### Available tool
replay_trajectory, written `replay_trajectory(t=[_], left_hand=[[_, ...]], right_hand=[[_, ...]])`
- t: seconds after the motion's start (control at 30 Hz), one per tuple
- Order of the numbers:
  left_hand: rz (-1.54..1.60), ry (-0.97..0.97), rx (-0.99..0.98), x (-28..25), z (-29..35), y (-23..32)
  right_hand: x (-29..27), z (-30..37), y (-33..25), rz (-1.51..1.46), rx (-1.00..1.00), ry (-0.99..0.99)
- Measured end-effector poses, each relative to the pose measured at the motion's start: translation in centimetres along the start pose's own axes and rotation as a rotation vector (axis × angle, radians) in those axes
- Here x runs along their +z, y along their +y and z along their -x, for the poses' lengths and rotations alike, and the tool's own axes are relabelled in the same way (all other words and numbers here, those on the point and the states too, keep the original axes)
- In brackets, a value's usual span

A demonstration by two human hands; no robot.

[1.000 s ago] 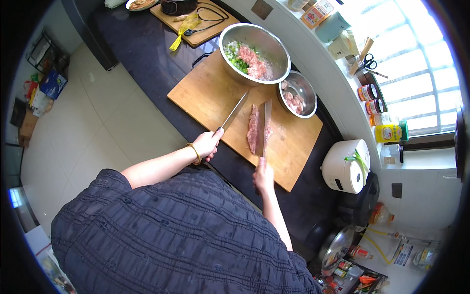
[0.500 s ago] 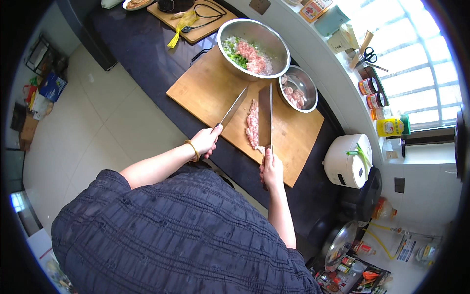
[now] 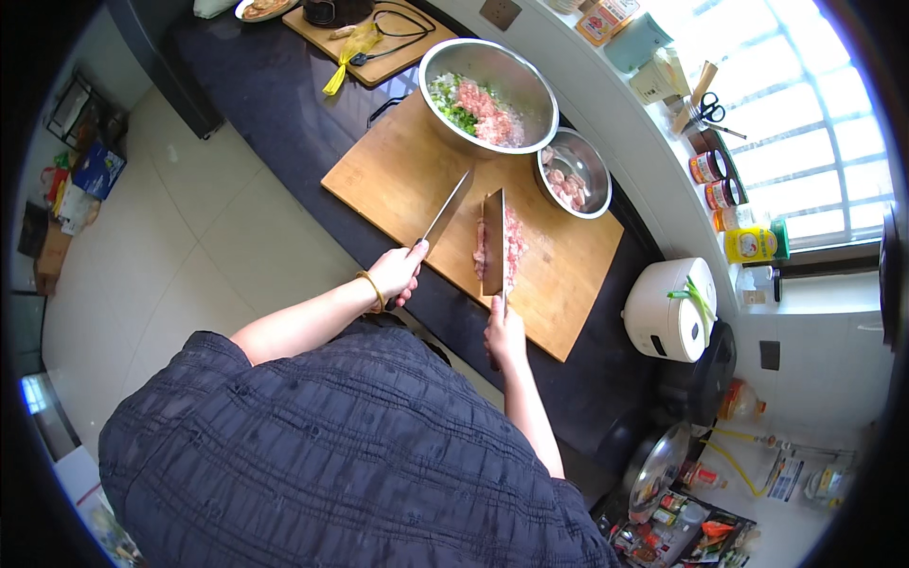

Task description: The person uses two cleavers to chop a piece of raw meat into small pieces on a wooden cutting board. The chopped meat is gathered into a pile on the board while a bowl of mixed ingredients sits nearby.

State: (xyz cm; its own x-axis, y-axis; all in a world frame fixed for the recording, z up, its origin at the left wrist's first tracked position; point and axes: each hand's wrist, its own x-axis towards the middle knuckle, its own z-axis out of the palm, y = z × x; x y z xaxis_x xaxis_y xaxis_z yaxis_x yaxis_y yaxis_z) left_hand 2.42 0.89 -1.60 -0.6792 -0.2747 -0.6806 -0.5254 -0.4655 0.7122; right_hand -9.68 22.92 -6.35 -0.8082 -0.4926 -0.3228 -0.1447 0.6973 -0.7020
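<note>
My left hand (image 3: pixel 399 273) is closed round the handle of a knife (image 3: pixel 447 210), its blade slanting up over the left part of the wooden cutting board (image 3: pixel 578 270). A broad cleaver (image 3: pixel 493 244) is gripped by its handle in my right hand (image 3: pixel 505 331). Its blade lies across a strip of chopped pink meat (image 3: pixel 514 248), and bits of the meat show on both sides. Beyond the blades, a large steel bowl (image 3: pixel 542 95) holds minced meat and chopped green and white pieces. To its right, a smaller steel bowl (image 3: pixel 598 170) contains pinkish meat chunks.
A second board (image 3: pixel 417 52) with a yellow bag (image 3: pixel 352 57) and a black cord lies at the far left. On the right stands a white rice cooker (image 3: pixel 666 308) with green onion on top. Jars (image 3: pixel 721 193) line the windowsill. The dark counter edge runs before me.
The cleaver in my right hand has moved left, from beside the meat to across it. The meat now shows on both sides of the blade. My left hand and its knife have barely shifted.
</note>
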Motion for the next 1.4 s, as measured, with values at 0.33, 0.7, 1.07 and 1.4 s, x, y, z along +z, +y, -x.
replay_trajectory(t=[0.33, 0.7, 1.07, 1.4], left_hand=[[0.000, 0.004, -0.009, -0.7, 0.1, -0.4], [-0.007, 0.005, -0.016, -1.2, 0.1, -0.5], [0.001, 0.005, -0.019, -1.2, -0.2, -0.6], [0.002, 0.013, -0.017, -1.1, -0.1, -0.7]], right_hand=[[-2.2, 1.8, -5.7, -0.278, 0.399, -0.133], [-3.2, 1.9, -7.8, -0.253, 0.297, -0.163], [-2.3, 2.6, -7.5, -0.367, 0.239, -0.127], [-1.8, 3.6, -8.4, -0.335, 0.147, -0.087]])
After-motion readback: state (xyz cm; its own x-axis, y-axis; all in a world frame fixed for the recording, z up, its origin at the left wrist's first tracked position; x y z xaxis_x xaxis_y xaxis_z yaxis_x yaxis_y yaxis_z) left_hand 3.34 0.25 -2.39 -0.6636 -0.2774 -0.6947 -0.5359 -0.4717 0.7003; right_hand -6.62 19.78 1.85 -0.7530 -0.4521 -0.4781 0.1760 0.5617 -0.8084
